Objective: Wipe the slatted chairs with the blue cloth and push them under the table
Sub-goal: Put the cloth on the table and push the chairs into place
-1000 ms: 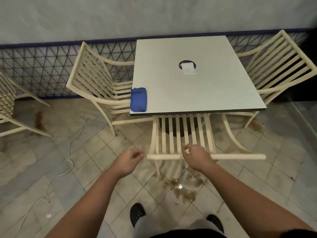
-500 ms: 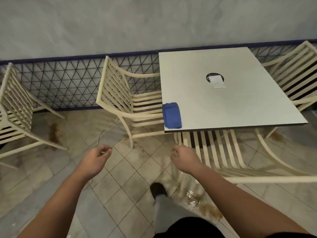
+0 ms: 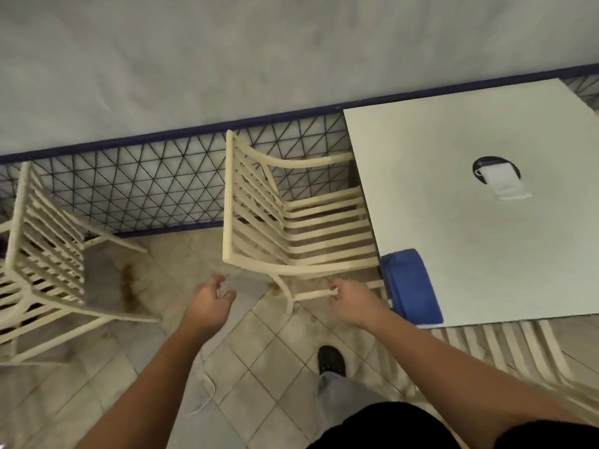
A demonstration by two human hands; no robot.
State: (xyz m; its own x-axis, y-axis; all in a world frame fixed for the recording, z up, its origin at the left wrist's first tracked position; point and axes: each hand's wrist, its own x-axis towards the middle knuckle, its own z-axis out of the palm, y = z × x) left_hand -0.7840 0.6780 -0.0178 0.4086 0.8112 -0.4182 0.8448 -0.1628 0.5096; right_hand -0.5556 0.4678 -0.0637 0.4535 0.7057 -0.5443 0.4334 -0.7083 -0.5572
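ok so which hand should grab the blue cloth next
Right, probably. The right hand hovers just left of the blue cloth at the table edge; the left hand is farther off, below the chair backrest. Both look free.

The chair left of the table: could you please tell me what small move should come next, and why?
Probably move the right hand sideways to pick up the blue cloth. Both it and the left hand hold nothing, the cloth lies folded on the table's near corner beside that hand, and wiping comes before pushing the chair in.
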